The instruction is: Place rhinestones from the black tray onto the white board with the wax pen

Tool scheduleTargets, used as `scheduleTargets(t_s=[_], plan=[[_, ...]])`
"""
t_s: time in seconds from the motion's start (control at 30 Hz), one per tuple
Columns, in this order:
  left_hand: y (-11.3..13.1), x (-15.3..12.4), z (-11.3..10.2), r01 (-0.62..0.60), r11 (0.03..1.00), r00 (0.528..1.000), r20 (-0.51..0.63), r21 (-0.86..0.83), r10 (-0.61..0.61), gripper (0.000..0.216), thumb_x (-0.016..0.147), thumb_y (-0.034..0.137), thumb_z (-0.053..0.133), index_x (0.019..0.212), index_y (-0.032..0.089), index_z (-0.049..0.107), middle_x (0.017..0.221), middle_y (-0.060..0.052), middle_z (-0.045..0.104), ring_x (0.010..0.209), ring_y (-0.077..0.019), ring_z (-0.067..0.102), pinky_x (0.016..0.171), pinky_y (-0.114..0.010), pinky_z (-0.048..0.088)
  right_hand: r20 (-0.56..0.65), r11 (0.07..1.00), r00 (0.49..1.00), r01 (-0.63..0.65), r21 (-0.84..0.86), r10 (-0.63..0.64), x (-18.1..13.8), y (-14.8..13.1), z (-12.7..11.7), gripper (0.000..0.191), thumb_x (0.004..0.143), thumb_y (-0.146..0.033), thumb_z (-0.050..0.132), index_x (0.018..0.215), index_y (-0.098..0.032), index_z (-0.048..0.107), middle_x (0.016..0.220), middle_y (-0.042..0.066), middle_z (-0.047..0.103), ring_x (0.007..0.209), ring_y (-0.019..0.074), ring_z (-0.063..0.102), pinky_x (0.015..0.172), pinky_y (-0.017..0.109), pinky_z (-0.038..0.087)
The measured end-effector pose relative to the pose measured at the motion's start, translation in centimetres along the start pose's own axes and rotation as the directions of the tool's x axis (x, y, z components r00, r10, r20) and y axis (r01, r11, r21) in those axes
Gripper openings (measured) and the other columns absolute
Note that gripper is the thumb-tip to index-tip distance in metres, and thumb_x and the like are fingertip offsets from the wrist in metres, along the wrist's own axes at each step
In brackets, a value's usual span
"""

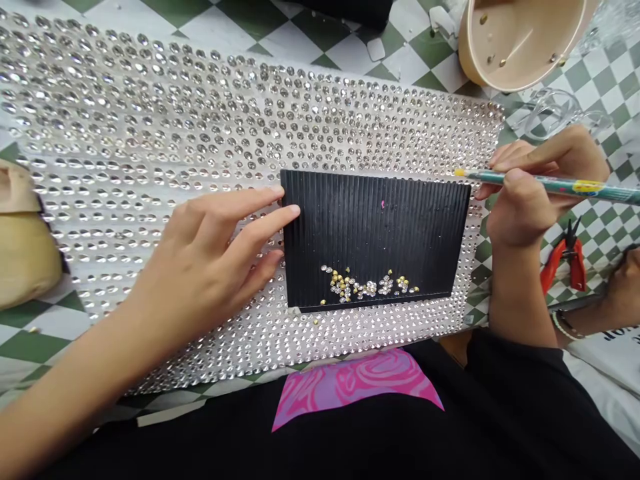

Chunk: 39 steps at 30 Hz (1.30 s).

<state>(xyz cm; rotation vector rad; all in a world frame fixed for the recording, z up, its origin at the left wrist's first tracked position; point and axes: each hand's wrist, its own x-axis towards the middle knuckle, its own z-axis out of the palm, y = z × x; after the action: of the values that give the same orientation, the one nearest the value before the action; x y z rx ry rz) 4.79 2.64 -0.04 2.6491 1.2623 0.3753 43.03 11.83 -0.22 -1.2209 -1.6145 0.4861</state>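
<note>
A sheet of clear rhinestones in rows is spread before me. On it lies a black ridged tray, where loose rhinestones, some showing gold backs, are gathered along the near edge. My left hand has its fingers stretched out, two fingertips resting on the tray's left edge. In my right hand, a green pencil with a yellow tip is pinched between thumb and fingers. Its tip points left, over the rows just beyond the tray's far right corner.
A beige bowl with a few gold bits stands at the back right. Red-handled pliers lie to the right, near another person's arm. A tan object sits at the left edge. Green-and-white checks cover the table.
</note>
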Motion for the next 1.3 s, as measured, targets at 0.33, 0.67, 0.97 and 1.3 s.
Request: scheduleTargets(t_s=[0.33, 0.67, 0.97, 1.3], plan=[[-0.1, -0.4, 0.1, 0.029, 0.999, 0.999, 0.016, -0.013, -0.029, 0.085, 0.107, 0.018, 0.063, 0.177, 0.034, 0.018, 0.158, -0.012, 0.06, 0.142, -0.029, 0.062, 0.122, -0.046, 0.051, 0.08, 0.994, 0.995, 0.051, 0.096, -0.059, 0.3, -0.2, 0.0, 0.036, 0.089, -0.041, 0.084, 0.07, -0.029, 0.057, 0.054, -0.005, 0.046, 0.048, 0.0149, 0.056, 0.056, 0.036, 0.047], [-0.1, -0.2, 0.2, 0.006, 1.0, 1.0, -0.005, 0.004, -0.005, 0.076, 0.108, 0.017, 0.062, 0.174, 0.027, 0.027, 0.156, -0.015, 0.06, 0.141, -0.0307, 0.062, 0.121, -0.046, 0.051, 0.013, 0.998, 0.998, 0.065, -0.023, -0.064, 0.4, -0.5, -0.1, 0.046, 0.082, -0.055, 0.085, 0.063, -0.029, 0.054, 0.054, -0.003, 0.046, 0.047, 0.0145, 0.051, 0.052, 0.037, 0.043], [-0.2, -0.2, 0.2, 0.004, 1.0, 1.0, -0.01, 0.029, -0.004, 0.081, 0.109, 0.019, 0.061, 0.176, 0.032, 0.019, 0.154, -0.012, 0.062, 0.138, -0.0296, 0.063, 0.118, -0.046, 0.053, -0.041, 0.993, 0.996, 0.083, 0.082, -0.08, 0.0, -1.8, 0.6, 0.019, 0.093, -0.042, 0.088, 0.102, -0.026, 0.083, 0.094, 0.004, 0.073, 0.067, 0.0164, 0.075, 0.059, 0.035, 0.06], [-0.2, -0.2, 0.2, 0.011, 1.0, 1.0, 0.003, 0.022, -0.011, 0.082, 0.108, 0.019, 0.063, 0.177, 0.033, 0.019, 0.157, -0.013, 0.061, 0.141, -0.0298, 0.063, 0.119, -0.046, 0.053, 0.156, 0.991, 0.979, 0.13, 0.022, -0.131, -1.7, -4.0, -0.1, 0.011, 0.101, -0.04, 0.077, 0.105, -0.031, 0.083, 0.089, 0.002, 0.08, 0.07, 0.0182, 0.073, 0.063, 0.036, 0.061]])
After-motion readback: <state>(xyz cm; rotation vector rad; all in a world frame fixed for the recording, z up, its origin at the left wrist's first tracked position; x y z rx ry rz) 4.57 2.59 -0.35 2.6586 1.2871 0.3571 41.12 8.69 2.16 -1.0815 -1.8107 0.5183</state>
